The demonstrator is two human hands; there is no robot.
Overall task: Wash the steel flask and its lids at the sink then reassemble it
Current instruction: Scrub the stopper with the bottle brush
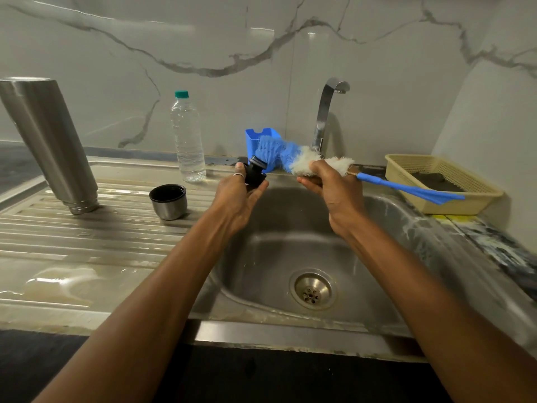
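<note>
— Hands?
— Left hand (238, 196) grips the black stopper (255, 176) over the sink (279, 234); right hand (334, 190) clasps the brush (276, 154), bristles touching it.
— Flask (49, 146)?
— Inverted on the drainboard (87, 257), cup lid (168, 202) near.

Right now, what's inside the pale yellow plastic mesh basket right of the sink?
A dark flat item lies in the pale yellow plastic mesh basket; what it is, I cannot tell. The blue brush handle covers its near edge.

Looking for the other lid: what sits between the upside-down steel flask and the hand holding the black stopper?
In the head view, a small steel cup lid with a black inside stands there, mouth up.
</note>
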